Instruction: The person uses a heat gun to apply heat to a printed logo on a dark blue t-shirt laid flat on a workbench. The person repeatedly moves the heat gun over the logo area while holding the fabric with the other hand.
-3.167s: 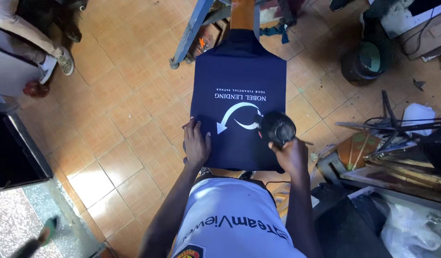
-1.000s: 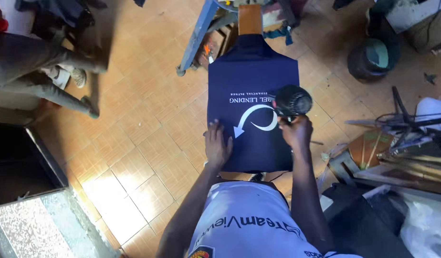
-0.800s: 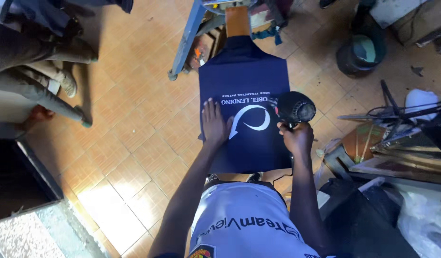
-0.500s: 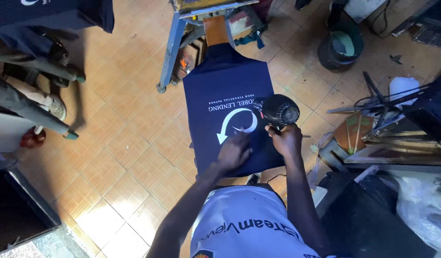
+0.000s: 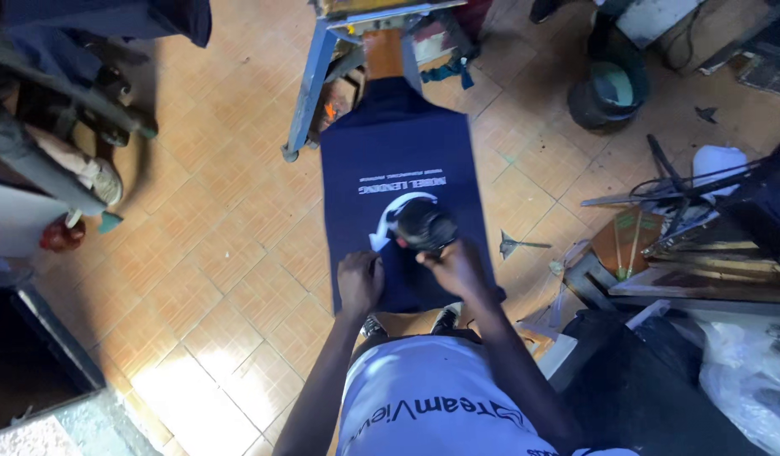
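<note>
A navy shirt (image 5: 398, 160) lies stretched flat on a board. The left hand (image 5: 360, 282) presses its near edge, fingers curled on the cloth. The right hand (image 5: 456, 266) grips a black heat gun (image 5: 424, 226) just beyond the fingers, over the white print (image 5: 390, 221).

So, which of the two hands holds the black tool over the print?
The right hand holds the black tool. The left hand only rests on the dark blue cloth, beside the white print.
</note>
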